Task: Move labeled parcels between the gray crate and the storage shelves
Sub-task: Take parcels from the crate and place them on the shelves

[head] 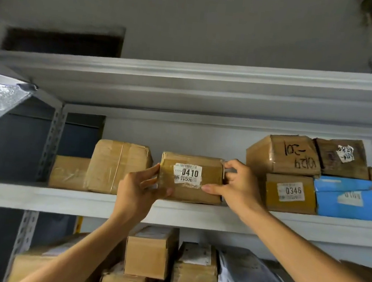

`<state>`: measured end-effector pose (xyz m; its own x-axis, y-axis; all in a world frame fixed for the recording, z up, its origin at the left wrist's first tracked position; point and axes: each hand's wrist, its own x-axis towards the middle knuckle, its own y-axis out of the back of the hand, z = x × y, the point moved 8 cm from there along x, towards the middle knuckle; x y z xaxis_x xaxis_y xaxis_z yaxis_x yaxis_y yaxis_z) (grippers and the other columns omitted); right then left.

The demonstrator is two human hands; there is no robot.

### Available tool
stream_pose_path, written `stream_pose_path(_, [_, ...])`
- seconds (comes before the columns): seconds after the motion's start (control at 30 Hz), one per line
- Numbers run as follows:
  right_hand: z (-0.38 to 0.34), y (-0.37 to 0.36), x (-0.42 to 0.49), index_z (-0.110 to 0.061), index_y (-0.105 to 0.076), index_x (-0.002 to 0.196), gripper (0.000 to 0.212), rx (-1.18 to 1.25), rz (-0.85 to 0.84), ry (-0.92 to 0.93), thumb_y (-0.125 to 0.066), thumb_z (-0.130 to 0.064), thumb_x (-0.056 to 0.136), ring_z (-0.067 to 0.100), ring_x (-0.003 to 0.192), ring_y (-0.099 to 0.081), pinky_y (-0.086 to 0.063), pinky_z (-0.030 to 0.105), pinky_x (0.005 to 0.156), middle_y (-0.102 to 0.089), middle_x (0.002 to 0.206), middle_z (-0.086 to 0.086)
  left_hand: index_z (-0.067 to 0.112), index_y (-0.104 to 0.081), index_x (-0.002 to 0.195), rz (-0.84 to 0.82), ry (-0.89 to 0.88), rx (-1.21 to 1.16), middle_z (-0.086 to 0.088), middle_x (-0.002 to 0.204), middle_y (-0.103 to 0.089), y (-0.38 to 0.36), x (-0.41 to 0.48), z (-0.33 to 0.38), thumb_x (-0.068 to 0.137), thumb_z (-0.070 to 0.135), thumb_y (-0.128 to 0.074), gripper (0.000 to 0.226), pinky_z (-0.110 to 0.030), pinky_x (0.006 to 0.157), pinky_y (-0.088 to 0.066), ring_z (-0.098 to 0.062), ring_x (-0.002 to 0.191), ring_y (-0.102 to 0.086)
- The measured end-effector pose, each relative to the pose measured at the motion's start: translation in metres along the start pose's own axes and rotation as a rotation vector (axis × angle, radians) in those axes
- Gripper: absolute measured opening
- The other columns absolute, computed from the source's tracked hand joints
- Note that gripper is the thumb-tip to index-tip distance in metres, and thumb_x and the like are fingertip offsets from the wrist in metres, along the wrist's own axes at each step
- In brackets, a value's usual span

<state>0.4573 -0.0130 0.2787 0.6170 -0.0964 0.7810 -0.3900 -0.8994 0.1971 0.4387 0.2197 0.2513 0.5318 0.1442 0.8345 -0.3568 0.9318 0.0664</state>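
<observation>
1. Head view: the labeled parcel [190,187], a brown carton, is seen standing at the front edge of the middle shelf [58,198], about midway along it, and is held between both hands.
2. Its left end is gripped by the left hand [142,187], with the thumb laid low on the front face and the fingers set against the left side.
3. Its right end is gripped by the right hand [238,184], with the thumb pressed on the front just under the white label [187,174] and the fingers curled round the upper right corner.
4. "0410" is printed large on the label under a barcode; the smaller print is hard to read.
5. Toward the shelf's left end, a taller taped carton [118,168] is set just beside the parcel, with a low carton [69,172] against its far side.
6. Toward the right end, a carton marked 0346 [290,193] is topped by a carton with handwriting [283,153]. A blue parcel [347,198] beside it is topped by a dark carton [342,157].
7. On the lower shelf, several cartons [150,252] and a gray bag [252,280] are crowded together, partly hidden by the forearms and cut off at the bottom edge.
8. Only the underside of the top shelf [187,78] is shown, so anything on it is hidden.
</observation>
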Motion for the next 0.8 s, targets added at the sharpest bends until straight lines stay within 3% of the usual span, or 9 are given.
stream_pose_path(0.13, [-0.002,-0.013,0.003,-0.015,-0.051,0.106,0.064,-0.057,-0.003,0.017,-0.092,-0.013,0.056,0.022,0.095,-0.068,-0.059,0.043,0.08,-0.069,0.11,0.009,0.016,-0.065,0.124,0.031,-0.035,0.11,0.004,0.108,-0.072,0.003,0.008,-0.001,0.073,0.015,-0.082,0.053,-0.013,0.075,-0.054,-0.012,0.1,-0.068])
stream_pose_path(0.2, [-0.004,-0.018,0.005,-0.017,-0.052,0.104,0.062,-0.099,0.002,0.047,-0.093,-0.018,0.056,0.021,0.092,-0.068,-0.059,0.043,0.077,-0.07,0.107,0.008,0.016,-0.068,0.118,0.068,-0.026,0.13,0.005,0.101,-0.072,0.006,0.012,-0.004,0.074,0.019,-0.082,0.046,-0.013,0.071,-0.054,-0.013,0.096,-0.069])
stream_pose_path(0.43, [0.0,-0.031,0.006,-0.011,-0.06,0.108,0.058,-0.176,0.012,0.079,-0.091,-0.019,0.06,0.022,0.092,-0.069,-0.058,0.041,0.079,-0.071,0.105,0.008,0.011,-0.071,0.109,0.098,-0.03,0.237,0.011,0.084,-0.064,0.008,0.016,-0.003,0.072,0.016,-0.084,0.04,0.001,0.054,-0.042,0.007,0.071,-0.058])
stream_pose_path(0.63, [-0.004,-0.032,0.003,-0.011,-0.061,0.114,0.059,-0.226,-0.015,0.087,-0.089,-0.021,0.064,0.021,0.099,-0.067,-0.056,0.035,0.085,-0.07,0.111,0.007,0.013,-0.072,0.103,0.08,-0.035,0.314,0.01,0.083,-0.067,0.009,0.014,0.0,0.074,0.013,-0.083,0.031,-0.002,0.054,-0.044,-0.001,0.07,-0.063])
stream_pose_path(0.7, [-0.01,-0.027,-0.002,-0.013,-0.059,0.124,0.063,-0.276,-0.066,0.098,-0.087,-0.021,0.068,0.022,0.105,-0.063,-0.052,0.03,0.086,-0.067,0.117,0.007,0.016,-0.073,0.103,0.059,-0.049,0.357,0.006,0.089,-0.072,0.01,0.015,0.006,0.073,0.015,-0.083,0.032,-0.003,0.054,-0.044,0.003,0.067,-0.06])
stream_pose_path(0.8, [-0.02,-0.01,-0.009,-0.014,-0.048,0.14,0.078,-0.399,-0.158,0.13,-0.084,-0.028,0.072,0.024,0.117,-0.057,-0.048,0.036,0.096,-0.06,0.131,0.009,0.016,-0.073,0.105,0.064,-0.106,0.41,0.002,0.094,-0.073,0.017,0.018,0.022,0.07,0.02,-0.085,0.037,-0.008,0.06,-0.046,-0.006,0.074,-0.067])
